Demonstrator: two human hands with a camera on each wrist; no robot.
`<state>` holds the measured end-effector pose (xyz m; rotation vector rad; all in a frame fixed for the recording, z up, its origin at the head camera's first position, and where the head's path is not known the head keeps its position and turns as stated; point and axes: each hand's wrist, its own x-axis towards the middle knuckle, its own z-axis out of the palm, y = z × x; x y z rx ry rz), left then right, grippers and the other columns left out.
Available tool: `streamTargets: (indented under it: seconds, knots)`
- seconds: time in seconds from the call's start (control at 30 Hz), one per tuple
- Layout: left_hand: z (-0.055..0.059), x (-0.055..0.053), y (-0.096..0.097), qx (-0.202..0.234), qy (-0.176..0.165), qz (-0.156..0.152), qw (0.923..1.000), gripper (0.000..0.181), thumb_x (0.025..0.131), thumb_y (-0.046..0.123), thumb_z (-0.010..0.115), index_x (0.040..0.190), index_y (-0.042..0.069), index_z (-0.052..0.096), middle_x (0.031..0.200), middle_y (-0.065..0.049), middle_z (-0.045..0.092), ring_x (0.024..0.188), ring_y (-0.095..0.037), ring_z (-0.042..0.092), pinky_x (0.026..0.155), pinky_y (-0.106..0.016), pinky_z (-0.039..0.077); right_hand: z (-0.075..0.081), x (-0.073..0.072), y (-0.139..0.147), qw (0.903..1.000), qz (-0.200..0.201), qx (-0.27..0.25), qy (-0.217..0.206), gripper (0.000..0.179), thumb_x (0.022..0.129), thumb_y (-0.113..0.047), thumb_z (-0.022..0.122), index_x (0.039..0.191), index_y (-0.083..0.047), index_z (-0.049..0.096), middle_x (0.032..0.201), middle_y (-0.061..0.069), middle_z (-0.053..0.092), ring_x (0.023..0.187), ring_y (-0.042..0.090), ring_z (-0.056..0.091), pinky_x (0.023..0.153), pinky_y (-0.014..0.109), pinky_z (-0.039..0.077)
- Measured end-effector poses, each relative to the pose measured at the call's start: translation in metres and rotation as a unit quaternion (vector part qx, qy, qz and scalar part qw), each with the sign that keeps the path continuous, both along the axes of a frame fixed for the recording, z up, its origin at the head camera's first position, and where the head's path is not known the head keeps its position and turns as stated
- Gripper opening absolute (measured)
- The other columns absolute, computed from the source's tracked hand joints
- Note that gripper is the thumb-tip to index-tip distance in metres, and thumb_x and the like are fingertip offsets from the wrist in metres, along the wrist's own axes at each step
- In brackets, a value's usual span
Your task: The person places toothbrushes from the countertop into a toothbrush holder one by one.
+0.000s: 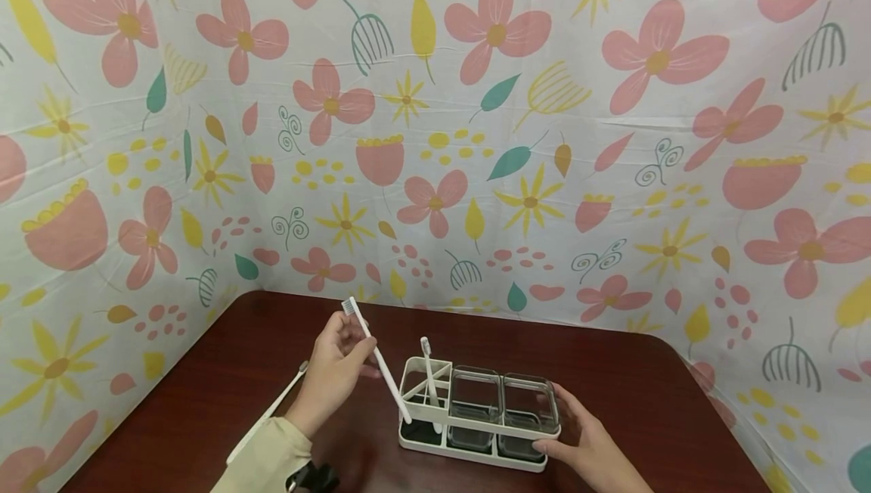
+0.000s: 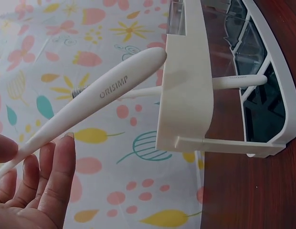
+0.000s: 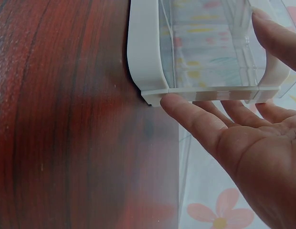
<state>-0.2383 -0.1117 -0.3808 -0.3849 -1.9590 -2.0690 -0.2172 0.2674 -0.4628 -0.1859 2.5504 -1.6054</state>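
In the head view, my left hand pinches a white toothbrush, bristles up and handle slanting down to the right. The handle's rounded end is at the front left of the cream toothbrush holder; the left wrist view shows this handle overlapping the holder's upper rim. A second white toothbrush leans inside the divided left section. My right hand holds the holder's right end, thumb at the front; in the right wrist view its fingers lie against the end strut.
Another white toothbrush lies on the dark wood table, left of my left forearm. Two clear cups sit side by side in the holder. Flower-patterned cloth hangs behind the table.
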Motion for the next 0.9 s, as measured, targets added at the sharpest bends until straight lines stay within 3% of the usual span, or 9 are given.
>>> streamTargets:
  seconds: [0.33,0.6,0.77,0.9]
  knots:
    - [0.000,-0.002,0.006,0.003,0.019,0.005,0.9998,0.013,0.093,-0.011,0.055,0.099,-0.004,0.045,0.087,-0.018,0.058,0.070,-0.022,0.066,0.065,-0.046,0.058,0.000,0.000,0.000,1.0000,0.005,-0.003,0.007,0.093,0.085,-0.023,0.079,0.154,-0.002,0.021,0.148,0.024,0.042,0.140,0.047,0.027,0.105,0.057,0.035]
    - [0.001,-0.002,0.009,0.000,0.030,0.011,0.9995,0.013,0.093,-0.009,0.057,0.100,-0.005,0.047,0.088,-0.023,0.058,0.071,-0.020,0.066,0.067,-0.041,0.058,0.000,0.002,0.001,0.9998,0.002,0.014,0.010,0.091,0.085,-0.022,0.079,0.153,-0.001,0.023,0.148,0.025,0.042,0.138,0.049,0.030,0.103,0.058,0.037]
    - [0.000,-0.002,0.010,-0.001,0.038,0.010,0.9992,0.012,0.094,-0.009,0.057,0.100,-0.005,0.048,0.088,-0.020,0.058,0.073,-0.021,0.067,0.069,-0.046,0.058,0.000,0.001,0.000,1.0000,-0.003,0.005,0.002,0.092,0.084,-0.023,0.080,0.154,-0.002,0.023,0.149,0.024,0.040,0.140,0.048,0.028,0.105,0.059,0.034]
    - [0.000,-0.002,0.012,0.002,0.041,0.007,0.9991,0.013,0.093,-0.008,0.058,0.100,-0.004,0.048,0.088,-0.019,0.058,0.073,-0.022,0.067,0.068,-0.044,0.058,0.000,0.001,0.000,1.0000,-0.002,0.005,-0.001,0.092,0.085,-0.024,0.079,0.154,-0.002,0.022,0.150,0.026,0.038,0.140,0.049,0.027,0.105,0.060,0.034]
